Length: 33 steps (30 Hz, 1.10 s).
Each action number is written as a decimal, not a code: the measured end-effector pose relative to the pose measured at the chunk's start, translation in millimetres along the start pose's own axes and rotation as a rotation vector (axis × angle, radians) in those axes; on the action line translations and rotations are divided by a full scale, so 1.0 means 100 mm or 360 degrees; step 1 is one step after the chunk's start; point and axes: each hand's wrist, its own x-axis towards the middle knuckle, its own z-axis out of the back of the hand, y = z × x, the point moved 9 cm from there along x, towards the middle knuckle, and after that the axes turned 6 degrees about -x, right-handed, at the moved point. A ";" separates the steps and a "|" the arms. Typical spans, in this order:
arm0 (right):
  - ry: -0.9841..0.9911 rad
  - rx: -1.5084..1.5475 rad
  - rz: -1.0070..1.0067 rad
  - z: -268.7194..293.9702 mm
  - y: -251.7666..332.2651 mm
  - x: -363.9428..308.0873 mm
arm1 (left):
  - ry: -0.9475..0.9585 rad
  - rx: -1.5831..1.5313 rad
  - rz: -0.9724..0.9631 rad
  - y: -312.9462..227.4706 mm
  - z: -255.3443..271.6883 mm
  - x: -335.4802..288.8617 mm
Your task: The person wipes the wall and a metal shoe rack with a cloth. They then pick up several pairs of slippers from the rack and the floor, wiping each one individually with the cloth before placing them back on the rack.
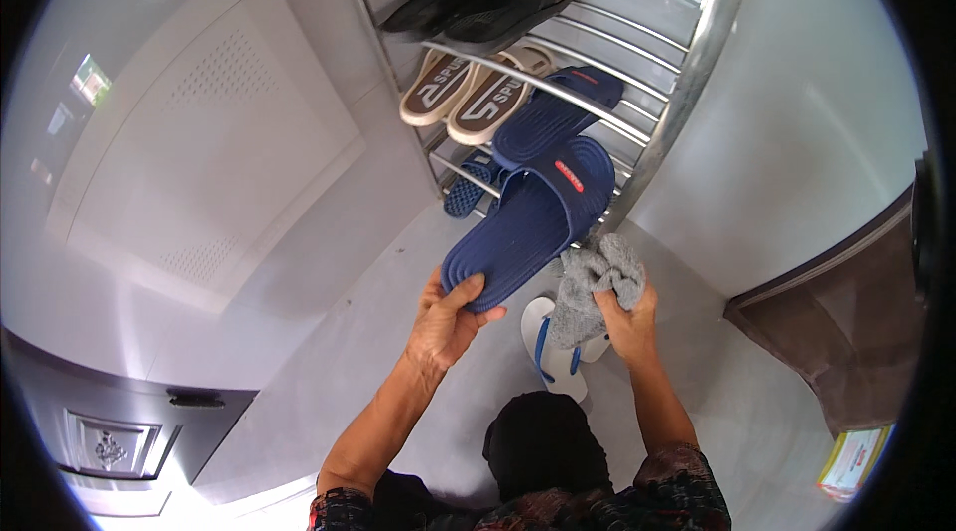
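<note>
My left hand (450,322) grips the heel end of a navy blue slide sandal (528,222), thumb on top of the footbed. The sandal is tilted, its strap with a red label toward the rack. My right hand (629,320) is closed round a bunched grey cloth (600,282), just right of the sandal's heel. Another navy slide sandal (558,118) rests on the metal shoe rack (687,83) right behind the held one. On the floor below the cloth lies a white flip-flop (550,347) with a blue strap; part of a second is hidden under the cloth.
Black slides (508,8) sit on an upper tier, with brown and cream slippers (476,93) below. A small blue perforated slipper (472,185) is lower down. A white panel (209,143) stands left, a dark brown cabinet (836,302) right, and a colourful packet (856,463) at lower right.
</note>
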 end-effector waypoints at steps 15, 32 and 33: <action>0.0495 -0.1650 0.1076 -1.34 0.70 -0.43 | 0.0061 -0.0719 0.0204 0.74 0.58 -0.19; 0.0702 -0.1170 0.0955 -1.40 0.64 -0.29 | 0.0281 -0.0469 0.0429 0.72 0.53 0.00; 0.0814 -0.1037 0.0972 -1.36 0.63 -0.35 | 0.0333 -0.0431 0.0484 0.72 0.45 0.04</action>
